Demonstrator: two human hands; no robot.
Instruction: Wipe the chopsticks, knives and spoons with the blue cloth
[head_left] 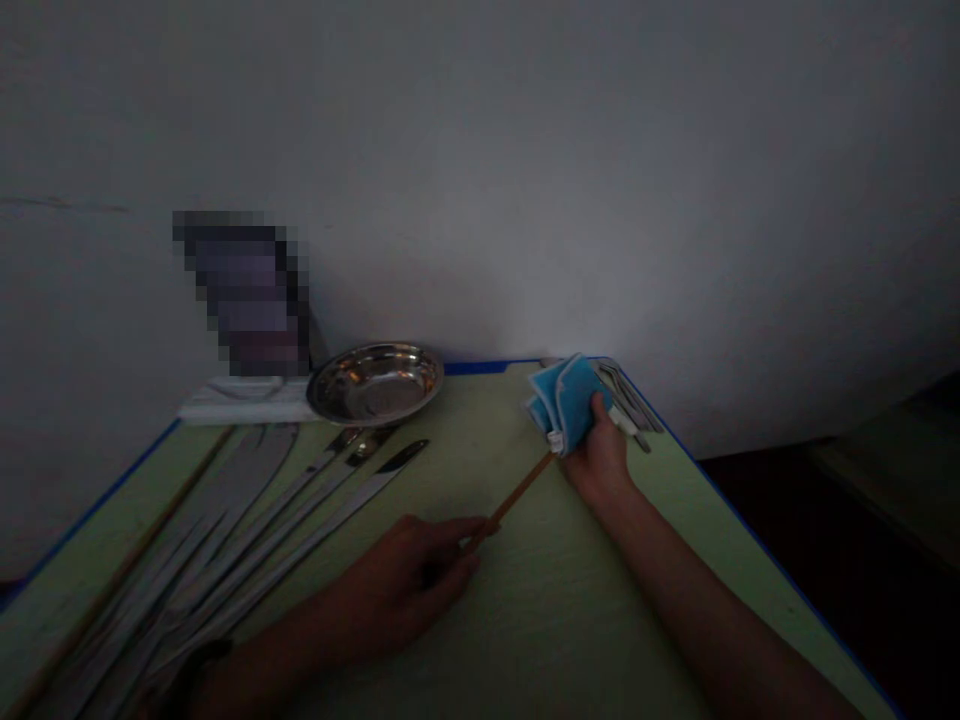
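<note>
My left hand (424,575) pinches the near end of a thin brown chopstick (521,492), which slants up to the right above the table. My right hand (600,455) is closed around a folded blue cloth (574,400) with pale edges and a small white tag. The chopstick's far end meets the cloth's lower edge, and whether it goes inside the folds is hidden. To the left of my left hand lie several pieces of metal cutlery, among them a knife (375,480), forks (251,470) and spoons.
A shiny metal bowl (375,385) stands at the back by the wall. Left of it, a blurred-out upright device (251,300) rests on a white base (240,410). More thin metal utensils (634,400) lie at the back right of the green table (480,420), which has blue edging.
</note>
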